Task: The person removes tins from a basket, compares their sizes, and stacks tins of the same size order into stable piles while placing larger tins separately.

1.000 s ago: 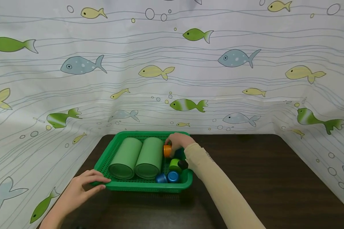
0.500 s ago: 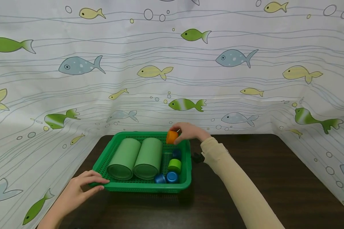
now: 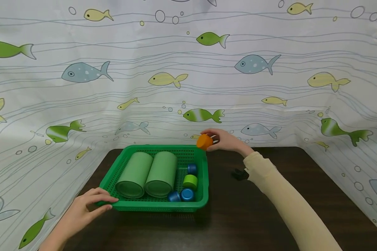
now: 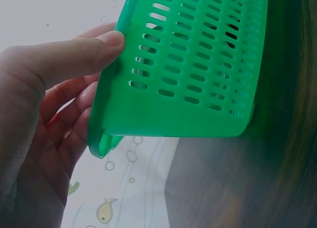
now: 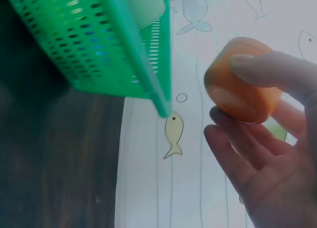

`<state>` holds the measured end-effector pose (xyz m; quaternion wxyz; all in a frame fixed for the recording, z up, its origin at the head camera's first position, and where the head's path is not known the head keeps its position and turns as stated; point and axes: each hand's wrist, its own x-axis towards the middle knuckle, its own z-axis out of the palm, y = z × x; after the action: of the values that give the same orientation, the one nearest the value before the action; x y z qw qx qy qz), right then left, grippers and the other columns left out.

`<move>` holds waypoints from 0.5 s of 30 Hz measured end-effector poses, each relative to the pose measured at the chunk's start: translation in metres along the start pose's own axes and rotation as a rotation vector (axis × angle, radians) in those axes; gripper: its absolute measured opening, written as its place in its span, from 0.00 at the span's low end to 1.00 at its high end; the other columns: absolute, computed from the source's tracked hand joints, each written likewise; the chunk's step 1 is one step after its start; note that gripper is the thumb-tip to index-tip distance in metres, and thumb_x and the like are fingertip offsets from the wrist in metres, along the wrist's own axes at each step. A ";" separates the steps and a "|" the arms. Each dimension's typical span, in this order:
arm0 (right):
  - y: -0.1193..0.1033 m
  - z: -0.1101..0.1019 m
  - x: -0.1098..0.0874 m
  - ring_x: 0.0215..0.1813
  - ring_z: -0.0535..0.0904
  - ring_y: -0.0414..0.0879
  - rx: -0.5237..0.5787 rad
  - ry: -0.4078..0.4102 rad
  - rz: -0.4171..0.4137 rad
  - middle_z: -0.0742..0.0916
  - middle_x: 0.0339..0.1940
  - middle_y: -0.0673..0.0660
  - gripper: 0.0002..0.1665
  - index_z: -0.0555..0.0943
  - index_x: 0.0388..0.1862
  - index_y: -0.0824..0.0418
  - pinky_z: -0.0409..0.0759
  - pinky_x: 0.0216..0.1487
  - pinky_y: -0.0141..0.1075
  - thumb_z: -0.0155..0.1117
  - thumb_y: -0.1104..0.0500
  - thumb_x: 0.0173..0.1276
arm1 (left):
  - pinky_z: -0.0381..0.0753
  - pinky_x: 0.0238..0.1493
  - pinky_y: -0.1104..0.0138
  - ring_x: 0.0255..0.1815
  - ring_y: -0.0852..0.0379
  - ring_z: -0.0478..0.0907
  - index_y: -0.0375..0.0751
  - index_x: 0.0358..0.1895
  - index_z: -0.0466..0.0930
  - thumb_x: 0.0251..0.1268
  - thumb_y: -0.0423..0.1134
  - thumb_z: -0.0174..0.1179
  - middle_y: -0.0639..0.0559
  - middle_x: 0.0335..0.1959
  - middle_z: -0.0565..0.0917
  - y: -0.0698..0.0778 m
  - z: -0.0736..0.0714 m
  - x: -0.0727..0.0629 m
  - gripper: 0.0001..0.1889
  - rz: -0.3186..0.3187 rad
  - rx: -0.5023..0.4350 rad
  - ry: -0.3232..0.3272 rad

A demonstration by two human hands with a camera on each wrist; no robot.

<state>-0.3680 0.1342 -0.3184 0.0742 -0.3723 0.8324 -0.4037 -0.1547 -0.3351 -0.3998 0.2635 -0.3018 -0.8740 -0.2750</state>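
My right hand (image 3: 227,142) holds a small orange cup (image 3: 204,142) above the far right corner of a green plastic basket (image 3: 154,204). In the right wrist view, thumb and fingers pinch the orange cup (image 5: 237,87) on opposite sides, apart from the basket. My left hand (image 3: 83,209) grips the basket's front left corner, its thumb on the slotted outer wall (image 4: 173,114). Two pale green cylinders (image 3: 134,174) lie side by side in the basket. To their right are a lime green cup (image 3: 190,182), a dark blue cup (image 3: 192,169) and two brighter blue cups (image 3: 187,195).
The basket stands on a dark brown table (image 3: 270,174), left of its middle. A white fish-patterned sheet (image 3: 163,115) rises behind the table and along both sides. A small black object (image 3: 239,174) hangs under the right wrist.
My right hand has lifted the orange cup out from among the other cups, moving up and right to the basket's far right corner. The left hand stays on the basket.
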 end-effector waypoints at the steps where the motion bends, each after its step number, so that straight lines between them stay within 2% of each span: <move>1: 0.001 -0.001 -0.004 0.59 0.81 0.55 0.006 0.002 0.000 0.78 0.64 0.63 0.39 0.68 0.71 0.61 0.79 0.63 0.49 0.72 0.62 0.62 | 0.71 0.42 0.84 0.42 0.76 0.74 0.55 0.42 0.88 0.40 0.23 0.75 0.67 0.39 0.81 0.000 0.000 0.000 0.25 0.002 0.005 0.002; 7: 0.011 0.000 -0.026 0.59 0.80 0.56 0.026 0.022 0.001 0.78 0.63 0.63 0.38 0.68 0.71 0.63 0.79 0.62 0.49 0.71 0.62 0.63 | 0.71 0.42 0.85 0.42 0.76 0.74 0.53 0.42 0.89 0.39 0.22 0.75 0.65 0.39 0.81 0.001 0.000 -0.001 0.25 0.002 0.008 0.006; 12: 0.018 0.008 -0.049 0.60 0.79 0.53 0.018 0.093 0.031 0.81 0.60 0.59 0.36 0.71 0.68 0.58 0.79 0.62 0.50 0.73 0.59 0.62 | 0.71 0.42 0.85 0.42 0.77 0.74 0.53 0.42 0.89 0.39 0.23 0.75 0.66 0.39 0.81 0.002 0.000 0.001 0.24 0.006 0.021 -0.007; 15: 0.021 0.013 -0.061 0.58 0.78 0.52 0.014 0.120 0.043 0.82 0.58 0.59 0.35 0.72 0.67 0.58 0.80 0.59 0.47 0.74 0.57 0.61 | 0.71 0.43 0.85 0.43 0.77 0.74 0.54 0.42 0.89 0.39 0.22 0.75 0.67 0.39 0.81 0.001 -0.001 0.002 0.25 0.014 0.029 -0.013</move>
<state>-0.3307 0.1755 -0.3529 0.0355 -0.3287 0.8403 -0.4296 -0.1547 -0.3343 -0.3970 0.2641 -0.3060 -0.8774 -0.2585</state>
